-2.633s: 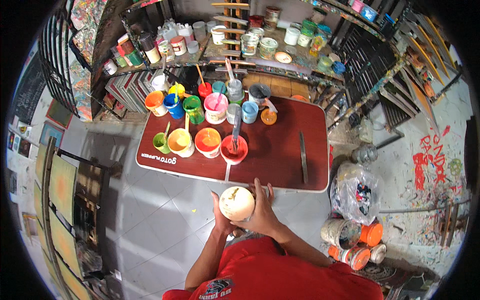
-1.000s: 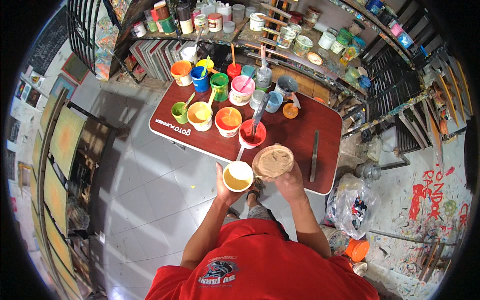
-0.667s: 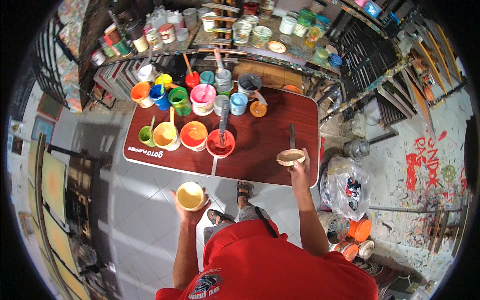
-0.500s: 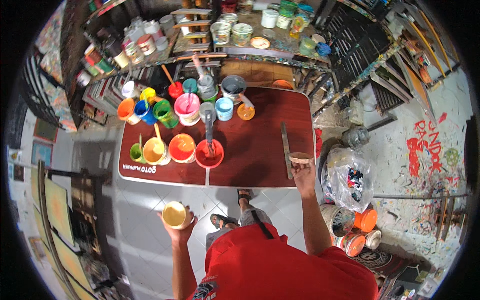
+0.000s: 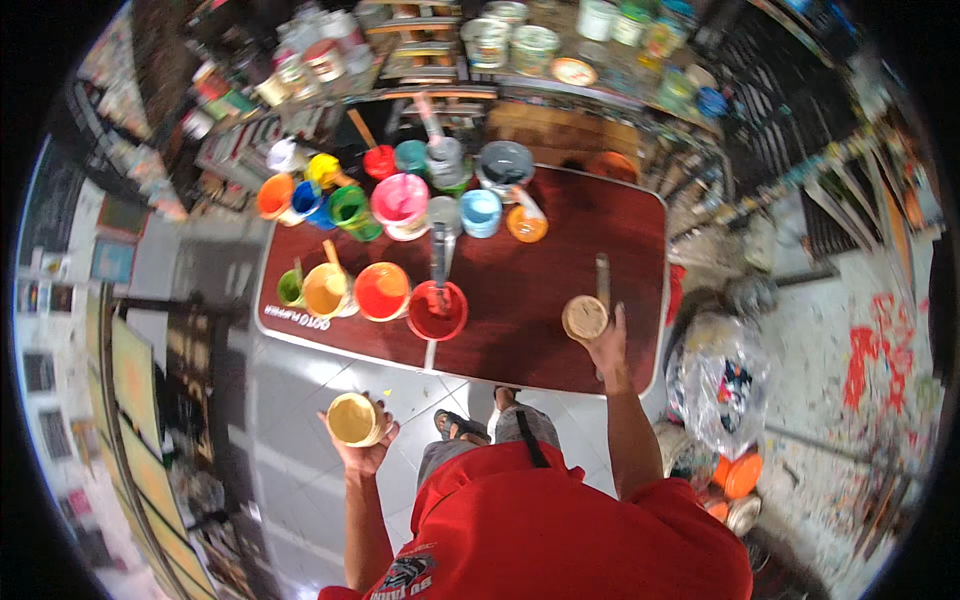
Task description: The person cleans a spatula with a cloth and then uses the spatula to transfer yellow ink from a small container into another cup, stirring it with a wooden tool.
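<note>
My left hand [image 5: 368,452] is wrapped round a tub of pale yellow paint [image 5: 353,419], its open top facing up, in front of the table's near edge. Over the right part of the table, my right hand [image 5: 611,345] grips a round tan lid [image 5: 585,318] by its edge, with the flat face turned toward me. Partly hidden behind that hand lies a long flat metal blade [image 5: 603,278]. Several open paint pots stand left of it, among them a red pot with a grey-handled tool [image 5: 437,310] and an orange-red pot [image 5: 383,291].
The dark red table [image 5: 530,340] has a pale rim. Behind it, a cluttered shelf holds several tubs [image 5: 534,49] and bottles. A clear plastic bag [image 5: 722,385] and orange buckets [image 5: 739,475] stand on the right. Racks with yellowish panels [image 5: 135,375] are at the left.
The lid has tilted from edge-on to face-on and shifted slightly left in my right hand. The table and room have swung in view; my left hand still holds the tub.
</note>
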The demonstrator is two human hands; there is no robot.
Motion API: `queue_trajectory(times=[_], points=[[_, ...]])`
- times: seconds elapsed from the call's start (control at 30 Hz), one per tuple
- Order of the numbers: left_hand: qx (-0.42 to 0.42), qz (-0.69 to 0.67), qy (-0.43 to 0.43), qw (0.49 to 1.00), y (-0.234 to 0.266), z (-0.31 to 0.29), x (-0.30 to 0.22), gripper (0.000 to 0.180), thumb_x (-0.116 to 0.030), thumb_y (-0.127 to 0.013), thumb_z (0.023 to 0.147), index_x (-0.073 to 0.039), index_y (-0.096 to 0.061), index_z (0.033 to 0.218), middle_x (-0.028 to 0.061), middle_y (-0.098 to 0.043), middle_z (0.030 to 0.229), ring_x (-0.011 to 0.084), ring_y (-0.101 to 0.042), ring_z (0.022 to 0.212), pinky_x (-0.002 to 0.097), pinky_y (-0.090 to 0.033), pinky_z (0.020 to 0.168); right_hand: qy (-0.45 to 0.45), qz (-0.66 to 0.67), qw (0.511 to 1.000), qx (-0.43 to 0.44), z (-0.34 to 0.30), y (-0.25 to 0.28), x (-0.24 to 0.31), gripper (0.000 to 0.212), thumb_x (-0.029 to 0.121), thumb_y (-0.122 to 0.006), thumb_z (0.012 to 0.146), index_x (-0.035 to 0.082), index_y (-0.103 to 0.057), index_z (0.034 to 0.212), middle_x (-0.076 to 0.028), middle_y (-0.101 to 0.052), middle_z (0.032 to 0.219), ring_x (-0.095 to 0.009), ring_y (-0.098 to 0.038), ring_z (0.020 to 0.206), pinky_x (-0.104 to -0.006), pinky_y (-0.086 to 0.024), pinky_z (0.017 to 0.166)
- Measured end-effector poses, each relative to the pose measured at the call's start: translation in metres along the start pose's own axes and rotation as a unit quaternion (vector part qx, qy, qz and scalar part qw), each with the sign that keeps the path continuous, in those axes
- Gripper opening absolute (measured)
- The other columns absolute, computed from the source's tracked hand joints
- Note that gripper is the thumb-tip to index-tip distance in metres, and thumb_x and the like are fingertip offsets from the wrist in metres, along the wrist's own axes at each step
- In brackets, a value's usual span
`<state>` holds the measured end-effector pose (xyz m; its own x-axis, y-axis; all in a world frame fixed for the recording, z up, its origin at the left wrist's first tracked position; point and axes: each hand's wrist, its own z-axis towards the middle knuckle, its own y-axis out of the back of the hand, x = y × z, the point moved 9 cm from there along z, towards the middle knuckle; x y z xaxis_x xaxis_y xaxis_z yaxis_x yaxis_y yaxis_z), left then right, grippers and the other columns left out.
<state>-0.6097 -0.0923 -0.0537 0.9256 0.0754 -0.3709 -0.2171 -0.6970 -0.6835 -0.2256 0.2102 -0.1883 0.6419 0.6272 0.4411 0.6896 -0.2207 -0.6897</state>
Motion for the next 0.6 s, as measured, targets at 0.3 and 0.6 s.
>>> queue_trajectory(times=[0.3, 0.6], points=[[0.030, -0.069, -0.024, 0.997, 0.016, 0.017, -0.017, 0.093, -0.087, -0.033, 0.077, -0.008, -0.058, 0.121, 0.0158, -0.064, 0.109, 0.0344, -0.064, 0.091, 0.0535, -0.053, 0.080, 0.212, -0.746, 0.608, -0.170, 0.020, 0.005, 0.032, 0.060, 0.050, -0.046, 0.096, 0.001, -0.051, 0.129, -0.022, -0.054, 0.127, -0.040, -0.051, 0.119, -0.0545, -0.039, 0.100], [0.058, -0.129, -0.037, 0.989, 0.064, 0.043, -0.077, 0.097, -0.088, -0.032, 0.077, -0.004, -0.057, 0.120, 0.0185, -0.061, 0.113, 0.0354, -0.061, 0.095, 0.0523, -0.052, 0.080, 0.504, -0.720, 0.473, 0.070, -0.100, -0.339, -0.044, 0.040, 0.020, -0.067, 0.086, 0.003, -0.057, 0.121, -0.020, -0.054, 0.121, -0.036, -0.051, 0.114, -0.0494, -0.039, 0.098]])
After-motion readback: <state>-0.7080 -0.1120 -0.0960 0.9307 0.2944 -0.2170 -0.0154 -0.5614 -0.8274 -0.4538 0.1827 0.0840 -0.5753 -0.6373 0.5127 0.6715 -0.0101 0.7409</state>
